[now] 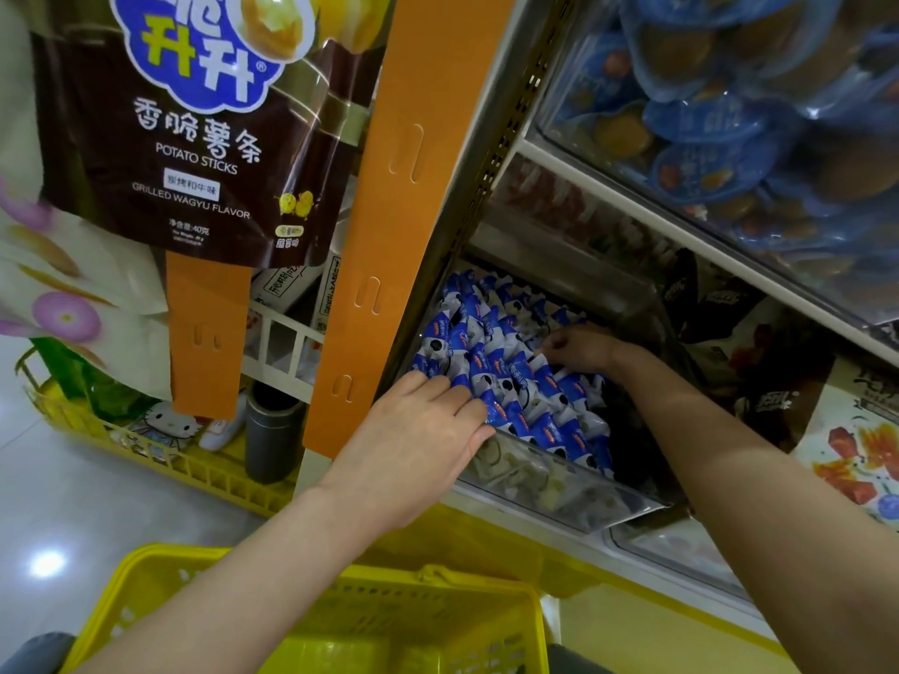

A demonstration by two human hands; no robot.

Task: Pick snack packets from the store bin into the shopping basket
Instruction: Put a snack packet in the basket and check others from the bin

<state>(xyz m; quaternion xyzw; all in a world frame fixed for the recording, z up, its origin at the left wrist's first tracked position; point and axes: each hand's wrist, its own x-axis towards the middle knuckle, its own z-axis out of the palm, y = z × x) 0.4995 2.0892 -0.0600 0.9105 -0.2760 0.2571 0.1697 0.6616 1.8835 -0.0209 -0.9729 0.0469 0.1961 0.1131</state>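
The left hand (pixel 418 430) is laid open and flat on snack packets (pixel 511 377) in the store bin (pixel 559 484). The right hand (pixel 579 350) is curled among them; any grasp cannot be told.

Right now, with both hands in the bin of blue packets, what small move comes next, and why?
Probably curl the left hand round the blue-and-white packets beneath it and lift. That hand lies flat on the pile near the front of the clear bin, the right hand seems to pinch packets farther back, and the yellow basket waits below.
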